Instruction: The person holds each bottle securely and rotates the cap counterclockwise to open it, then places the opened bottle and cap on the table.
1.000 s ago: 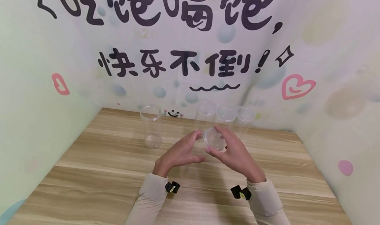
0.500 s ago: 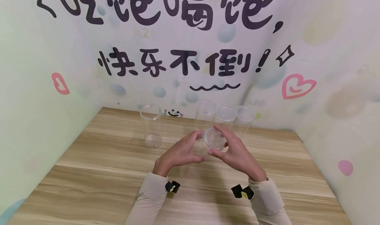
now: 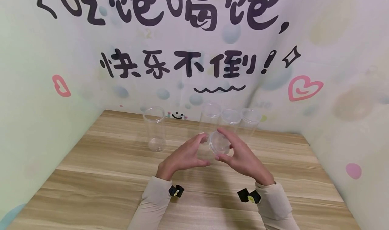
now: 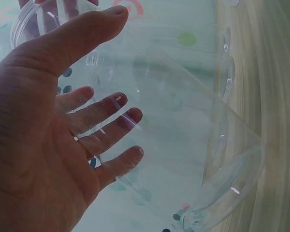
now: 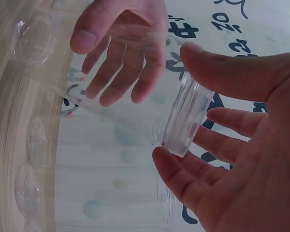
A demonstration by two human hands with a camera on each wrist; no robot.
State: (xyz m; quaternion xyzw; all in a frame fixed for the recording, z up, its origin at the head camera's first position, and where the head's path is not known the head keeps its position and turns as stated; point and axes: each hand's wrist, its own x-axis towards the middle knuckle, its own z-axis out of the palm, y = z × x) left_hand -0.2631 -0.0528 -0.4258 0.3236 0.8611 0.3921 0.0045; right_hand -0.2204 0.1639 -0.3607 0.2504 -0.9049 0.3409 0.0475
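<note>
Clear plastic jar (image 3: 209, 145), a smooth see-through cylinder with a ribbed round lid (image 3: 219, 143), is held tilted above the wood-grain counter (image 3: 100, 176). The right hand (image 3: 240, 155) pinches the lid between thumb and fingertips; the left hand (image 3: 183, 155) curls its fingers round the jar's body. Behind, one open-topped transparent jar (image 3: 155, 128) stands apart to the left, and three capped jars (image 3: 231, 120) stand in a row against the illustrated wall (image 3: 188, 64).
</note>
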